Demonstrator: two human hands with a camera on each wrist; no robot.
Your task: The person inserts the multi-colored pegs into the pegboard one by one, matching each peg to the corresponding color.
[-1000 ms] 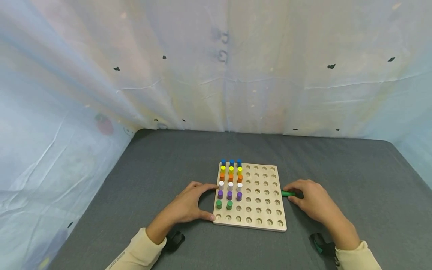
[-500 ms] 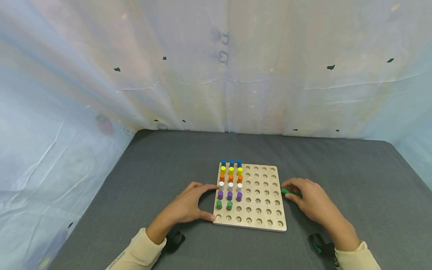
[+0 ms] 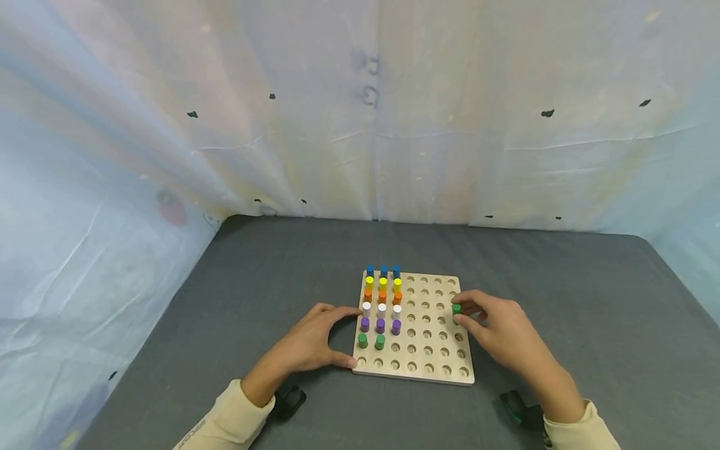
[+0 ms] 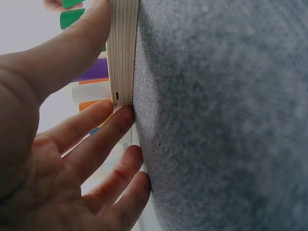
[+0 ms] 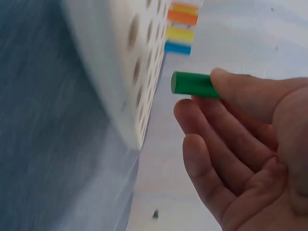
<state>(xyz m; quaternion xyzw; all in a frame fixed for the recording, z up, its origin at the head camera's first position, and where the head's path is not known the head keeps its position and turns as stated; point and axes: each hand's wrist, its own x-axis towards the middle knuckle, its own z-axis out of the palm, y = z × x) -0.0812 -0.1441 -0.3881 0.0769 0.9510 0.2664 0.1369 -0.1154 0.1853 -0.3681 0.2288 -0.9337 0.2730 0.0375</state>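
Note:
A wooden pegboard (image 3: 419, 356) lies on the grey cloth, with rows of round holes. My right hand (image 3: 503, 328) pinches a green peg (image 5: 195, 84) between thumb and fingers, held upright just above the board's right edge and apart from the holes. My left hand (image 3: 309, 340) rests along the board's left edge with fingers extended. Its thumb touches the near left corner, and in the left wrist view fingertips (image 4: 126, 115) touch the board's side. Two green pegs (image 3: 380, 342) stand in the row nearer me, behind a bare front row.
Beyond the green pegs stand rows of three purple pegs (image 3: 380, 326), white pegs (image 3: 382, 310), orange pegs (image 3: 382, 295), yellow pegs (image 3: 383, 283) and blue pegs (image 3: 384, 271), in the left columns. A pale curtain (image 3: 422, 156) hangs behind the grey table (image 3: 281, 262).
My right hand has moved left from beside the board to over its right edge, turning the green peg from lying flat to upright. The left hand stays at the board's edge.

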